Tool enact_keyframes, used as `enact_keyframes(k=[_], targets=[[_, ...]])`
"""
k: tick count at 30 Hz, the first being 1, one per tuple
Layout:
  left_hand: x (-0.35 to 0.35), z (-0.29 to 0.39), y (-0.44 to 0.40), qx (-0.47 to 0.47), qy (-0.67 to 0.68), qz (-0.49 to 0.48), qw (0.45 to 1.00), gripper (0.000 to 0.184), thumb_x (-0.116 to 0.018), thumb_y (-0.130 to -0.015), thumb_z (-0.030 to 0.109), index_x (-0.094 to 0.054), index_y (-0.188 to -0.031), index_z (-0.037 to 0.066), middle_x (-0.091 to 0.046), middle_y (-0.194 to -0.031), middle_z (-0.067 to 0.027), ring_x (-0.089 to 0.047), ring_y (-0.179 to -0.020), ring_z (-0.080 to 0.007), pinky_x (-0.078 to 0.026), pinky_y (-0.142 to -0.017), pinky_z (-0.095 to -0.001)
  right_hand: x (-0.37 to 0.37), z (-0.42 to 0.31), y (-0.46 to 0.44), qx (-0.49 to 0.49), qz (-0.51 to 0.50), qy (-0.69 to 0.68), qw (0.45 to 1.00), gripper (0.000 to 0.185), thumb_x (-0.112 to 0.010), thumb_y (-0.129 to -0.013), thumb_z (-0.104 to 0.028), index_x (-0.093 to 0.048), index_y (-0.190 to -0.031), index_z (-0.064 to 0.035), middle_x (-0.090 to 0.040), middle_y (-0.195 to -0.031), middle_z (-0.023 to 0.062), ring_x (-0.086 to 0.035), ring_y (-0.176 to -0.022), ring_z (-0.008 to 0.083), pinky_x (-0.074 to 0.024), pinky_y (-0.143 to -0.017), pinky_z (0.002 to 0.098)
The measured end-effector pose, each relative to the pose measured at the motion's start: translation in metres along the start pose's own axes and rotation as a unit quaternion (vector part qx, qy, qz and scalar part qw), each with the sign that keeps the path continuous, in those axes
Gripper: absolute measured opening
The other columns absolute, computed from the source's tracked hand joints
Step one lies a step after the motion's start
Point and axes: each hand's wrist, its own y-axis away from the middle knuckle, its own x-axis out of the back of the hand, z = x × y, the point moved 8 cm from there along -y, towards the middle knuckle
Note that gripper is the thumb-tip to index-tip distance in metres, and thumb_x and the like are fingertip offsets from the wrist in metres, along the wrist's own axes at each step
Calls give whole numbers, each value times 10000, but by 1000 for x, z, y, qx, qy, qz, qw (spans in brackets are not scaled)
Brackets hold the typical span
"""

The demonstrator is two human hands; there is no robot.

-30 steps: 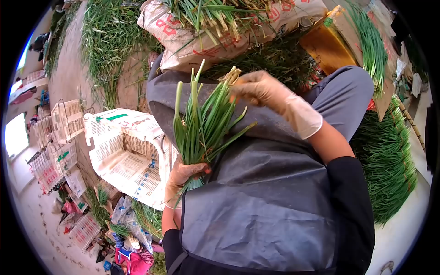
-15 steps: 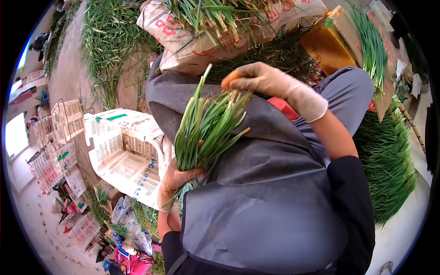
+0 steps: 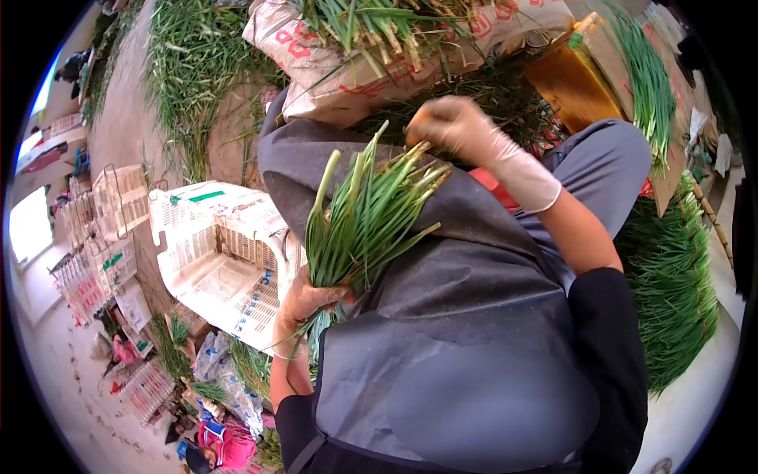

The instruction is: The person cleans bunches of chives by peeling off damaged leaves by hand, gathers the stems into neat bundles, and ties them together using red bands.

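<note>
My left hand [image 3: 309,302], in a thin glove, is wrapped round a bunch of garlic chives [image 3: 359,221] at its leafy lower part. The pale stalk ends fan out upward and to the right over my dark apron [image 3: 442,292]. My right hand [image 3: 459,130], gloved with orange coverings on the fingertips, is at the upper right, just beyond the stalk ends. Its fingers are curled together and a little blurred; whether anything is between them is hidden.
A white plastic crate [image 3: 217,261] stands at my left. Ahead lies a printed sack [image 3: 339,91] with cut chives on it, beside a yellow container [image 3: 572,83]. Bundled chives [image 3: 671,292] are stacked at my right. Loose greens [image 3: 193,79] cover the floor at upper left.
My right hand has drawn away from the stalk ends, slightly up and to the right, its fingers curling in. The stalks have spread wider and tilted right in my left hand.
</note>
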Motion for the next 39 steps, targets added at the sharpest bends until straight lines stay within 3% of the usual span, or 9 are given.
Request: enact_keyframes(k=[5, 7, 9, 13, 24, 28, 31, 35, 39], targets=[[0, -7, -1, -9, 63, -9, 998, 382, -667, -666, 48, -542, -1015, -44, -607, -652, -120, -473, -449, -106, -321, -372, -215, 102, 68, -2, -256, 81, 463, 845, 223, -620, -838, -252, -664, -907, -45, -667, -860, 88, -621, -829, 250, -465, -812, 331], [-2, -5, -5, -13, 62, -16, 998, 374, -660, -668, 46, -546, -1013, -46, -604, -653, -125, -483, -453, -106, -325, -374, -213, 65, 7, 4, 74, 163, 473, 862, 273, -638, -814, -283, -660, -964, -56, -635, -962, 134, -590, -938, 317, -443, -868, 358], [-4, -8, -6, 4, 36, -22, 999, 386, -660, -674, 50, -549, -1032, -43, -606, -656, -121, -485, -455, -104, -326, -377, -211, 22, -19, 1, -33, 21, 146, 989, 377, -651, -814, -365, -655, -1036, -60, -629, -1001, 96, -578, -967, 211, -434, -864, 322], [-16, 1, -5, 32, 5, -63, 997, 412, -735, -674, 167, -600, -1035, 22, -630, -697, -49, -486, -500, -73, -338, -425, -197, -46, -14, -5, -152, -212, 70, 963, 354, -645, -821, -340, -671, -1040, -62, -662, -932, 40, -574, -853, 117, -443, -782, 247], [-7, -2, 4, 29, 7, -64, 997, 391, -713, -689, 176, -593, -1027, 21, -634, -701, -64, -468, -486, -76, -326, -420, -196, 49, 49, -17, -129, 9, -195, 972, 280, -633, -814, -218, -630, -941, 31, -643, -828, 61, -598, -764, 121, -473, -755, 265], [-7, 1, 6, 21, 12, -51, 998, 420, -718, -694, 155, -575, -1061, 10, -635, -717, -59, -497, -519, -78, -347, -434, -198, 99, 53, -10, -63, 114, 562, 817, 311, -635, -821, -275, -630, -1025, -39, -640, -956, 148, -610, -900, 289, -470, -820, 368], [-7, 6, 6, 20, -24, -39, 999, 421, -707, -697, 141, -575, -1076, 15, -637, -750, -49, -539, -579, -84, -370, -461, -200, 36, -59, 5, 84, 58, 171, 980, 358, -610, -854, -340, -645, -1037, -35, -626, -1025, 154, -586, -979, 294, -452, -866, 350], [-14, 38, 8, -14, -77, -49, 996, 394, -661, -725, 110, -576, -1103, 35, -639, -787, -38, -584, -673, -102, -443, -560, -226, -52, -99, 12, 85, -171, 316, 929, 278, -668, -821, -216, -651, -1038, -43, -652, -949, 102, -613, -886, 210, -482, -780, 318], [-9, 62, 21, -50, -189, -22, 980, 396, -622, -762, 98, -553, -1148, 36, -644, -751, -80, -607, -681, -154, -486, -642, -306, -43, -86, 9, 22, -121, -8, 992, 182, -639, -819, -144, -664, -925, 2, -655, -763, 59, -575, -685, 107, -474, -639, 273]])
